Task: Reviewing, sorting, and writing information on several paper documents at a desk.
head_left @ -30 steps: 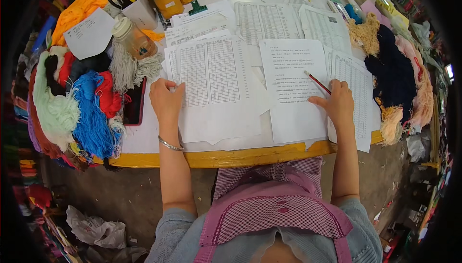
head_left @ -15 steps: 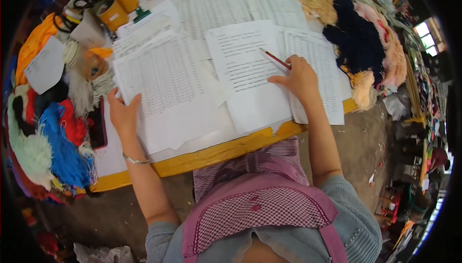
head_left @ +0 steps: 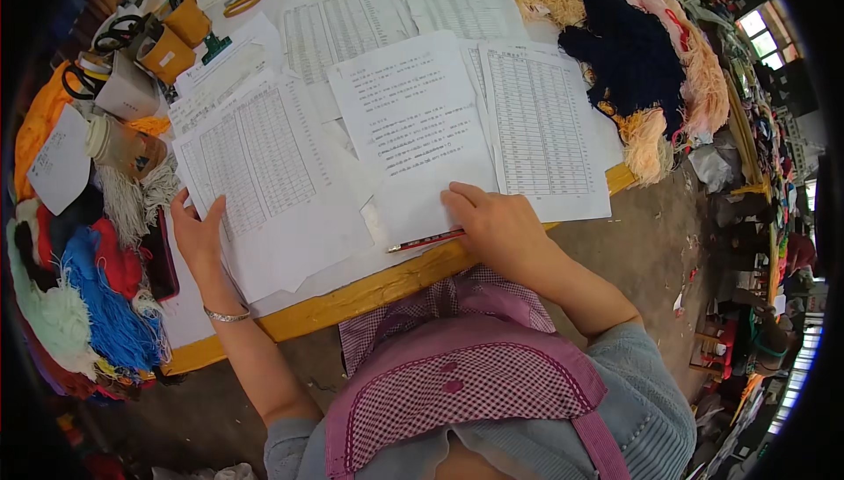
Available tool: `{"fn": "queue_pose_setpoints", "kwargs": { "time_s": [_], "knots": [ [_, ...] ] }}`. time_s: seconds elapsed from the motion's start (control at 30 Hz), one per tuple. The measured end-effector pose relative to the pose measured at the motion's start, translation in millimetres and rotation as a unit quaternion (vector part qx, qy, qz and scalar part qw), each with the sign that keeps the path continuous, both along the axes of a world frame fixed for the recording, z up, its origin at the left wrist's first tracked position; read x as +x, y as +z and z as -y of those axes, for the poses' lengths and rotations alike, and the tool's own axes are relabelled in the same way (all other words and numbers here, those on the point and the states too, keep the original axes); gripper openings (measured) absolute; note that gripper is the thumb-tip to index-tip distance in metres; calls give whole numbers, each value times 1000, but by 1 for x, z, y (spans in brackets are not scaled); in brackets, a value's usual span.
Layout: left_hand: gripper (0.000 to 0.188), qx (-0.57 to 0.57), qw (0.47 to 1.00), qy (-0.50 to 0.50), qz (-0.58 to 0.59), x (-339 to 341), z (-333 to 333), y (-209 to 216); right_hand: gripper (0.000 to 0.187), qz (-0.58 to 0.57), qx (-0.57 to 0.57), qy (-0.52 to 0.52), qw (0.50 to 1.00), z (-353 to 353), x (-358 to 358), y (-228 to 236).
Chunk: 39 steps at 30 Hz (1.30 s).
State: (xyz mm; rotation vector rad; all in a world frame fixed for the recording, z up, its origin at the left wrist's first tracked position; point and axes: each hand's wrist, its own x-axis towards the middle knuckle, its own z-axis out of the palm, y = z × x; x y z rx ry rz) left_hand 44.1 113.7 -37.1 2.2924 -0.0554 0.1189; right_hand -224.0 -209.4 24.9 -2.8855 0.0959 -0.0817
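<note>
Red-and-black pencil [head_left: 426, 241]: gripped by worker's right hand [head_left: 508, 229], long axis leftward; left hand [head_left: 197, 238] apart, thumb spread, at edge of gridded sheet [head_left: 264, 172].

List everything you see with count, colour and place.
Table: one, white, centre
Sheets: several, white, on table
Pencil: one, red, near edge
Scissors: at least two, yellow or black handles, upper left
Clip: one, green, upper left
Cups: two, yellow, upper left
Box: one, white, upper left
Jar: one, clear, left
Phone: one, dark, left
Yarn hanks: many, mixed, both sides
Apron: one, pink, bottom
Bracelet: one, silver, lower left
Left hand: one, bare, at sheet edge
Right hand: one, bare, at pencil
</note>
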Motion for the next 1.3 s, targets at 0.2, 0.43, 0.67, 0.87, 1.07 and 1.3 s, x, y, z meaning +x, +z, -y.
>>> {"fn": "queue_pose_setpoints", "kwargs": {
  "time_s": [0.2,0.43,0.67,0.87,1.07,1.3],
  "knots": [
    [66,-2,1000,3,-7,-1,1,0,16,-37,-40,21,998,0,-1,-3],
    [64,-32,999,-5,-6,-1,1,0,10,28,-73,38,996,-2,1,-6],
    [64,-27,1000,-9,-1,-3,-1,3,9,47,-86,50,994,-5,4,-5],
    [64,-35,999,-12,7,-5,5,0,18,18,-116,42,992,-8,2,-1],
    [59,149,981,67,103,-17,18,18,34,-13,-125,32,992,-10,-2,-6],
    [53,176,980,12,94,-14,25,14,34,4,-128,24,991,-11,-7,-9]
  ]
}}
